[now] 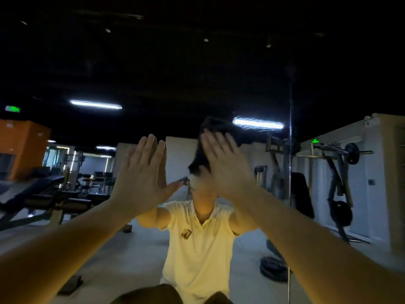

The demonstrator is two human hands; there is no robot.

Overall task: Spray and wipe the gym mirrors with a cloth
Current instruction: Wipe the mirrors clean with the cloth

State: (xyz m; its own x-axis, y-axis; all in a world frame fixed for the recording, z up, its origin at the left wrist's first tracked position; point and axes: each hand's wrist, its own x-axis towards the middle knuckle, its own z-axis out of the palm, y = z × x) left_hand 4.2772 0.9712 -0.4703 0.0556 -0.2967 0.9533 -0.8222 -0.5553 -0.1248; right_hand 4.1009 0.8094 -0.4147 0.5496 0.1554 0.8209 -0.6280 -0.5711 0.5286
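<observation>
The gym mirror (153, 69) fills the view in front of me and reflects a person in a pale yellow polo shirt. My left hand (142, 174) is raised flat, palm toward the glass, fingers straight, holding nothing; its reflection shows just behind it. My right hand (225, 165), motion-blurred, lies flat over a dark cloth (198, 159) and presses it on the mirror at head height. The cloth sticks out above and to the left of the fingers. No spray bottle is in view.
A vertical seam (290, 150) splits the mirror panels right of my hands. The glass reflects weight benches (43, 194) at left, a plate-loaded machine (341, 189) at right, weight plates on the floor (272, 268), and a small dark object (71, 284) lower left.
</observation>
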